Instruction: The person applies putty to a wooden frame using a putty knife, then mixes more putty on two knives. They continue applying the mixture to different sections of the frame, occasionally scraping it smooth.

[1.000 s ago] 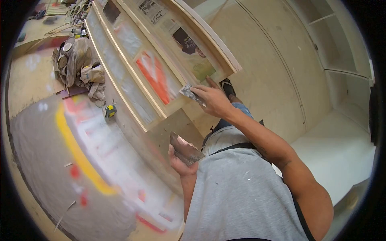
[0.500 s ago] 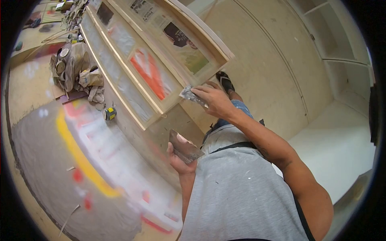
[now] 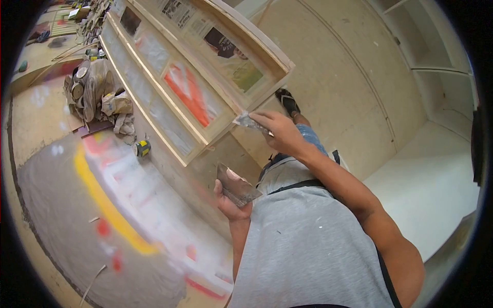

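A flat, dark metal plate (image 3: 233, 189) with a pinkish patch of paste near its upper edge lies across the fingers of my left hand (image 3: 232, 206), which grips it from below. My right hand (image 3: 282, 134) is closed around a paste-smeared putty knife (image 3: 250, 123). The blade's tip is at the near corner of a wooden frame (image 3: 226, 119); whether it touches the wood I cannot tell. The frame's panels are covered with newspaper (image 3: 226, 49) and plastic sheeting.
A can (image 3: 141, 148) with a yellow-green label stands on the paint-stained floor (image 3: 61, 205), near crumpled bags (image 3: 95, 92). White shelving (image 3: 444, 95) is at the right. My sandalled foot (image 3: 287, 101) is beyond the frame's corner.
My right hand has shifted slightly to the right, and the knife now points more toward the frame's corner. My left hand holds the plate nearly as before.
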`<action>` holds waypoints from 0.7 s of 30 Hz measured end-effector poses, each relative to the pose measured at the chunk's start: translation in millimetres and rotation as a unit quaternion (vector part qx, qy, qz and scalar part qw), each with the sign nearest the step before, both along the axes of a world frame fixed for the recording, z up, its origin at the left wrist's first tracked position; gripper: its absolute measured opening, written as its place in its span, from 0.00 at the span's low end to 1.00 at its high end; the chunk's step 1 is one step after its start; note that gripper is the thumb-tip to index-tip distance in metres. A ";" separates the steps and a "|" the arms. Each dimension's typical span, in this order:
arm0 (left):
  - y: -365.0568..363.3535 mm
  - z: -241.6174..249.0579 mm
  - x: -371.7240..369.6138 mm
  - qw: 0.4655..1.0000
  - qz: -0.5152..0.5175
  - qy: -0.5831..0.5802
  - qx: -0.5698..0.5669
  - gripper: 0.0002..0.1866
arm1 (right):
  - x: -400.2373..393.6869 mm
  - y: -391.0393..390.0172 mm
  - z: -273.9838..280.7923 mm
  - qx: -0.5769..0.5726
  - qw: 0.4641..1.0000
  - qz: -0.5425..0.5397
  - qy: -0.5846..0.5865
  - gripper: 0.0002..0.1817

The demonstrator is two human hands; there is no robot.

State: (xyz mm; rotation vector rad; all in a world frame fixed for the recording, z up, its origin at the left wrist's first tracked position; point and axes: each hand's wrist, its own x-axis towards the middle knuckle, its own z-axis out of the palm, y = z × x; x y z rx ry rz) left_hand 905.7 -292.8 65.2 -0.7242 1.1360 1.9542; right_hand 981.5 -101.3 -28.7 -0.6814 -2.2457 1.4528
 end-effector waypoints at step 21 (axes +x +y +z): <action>-3.6 -7.0 -6.3 0.999 -0.030 0.007 0.026 0.19 | 4.1 -1.0 -7.2 -0.008 1.000 0.030 0.002 0.33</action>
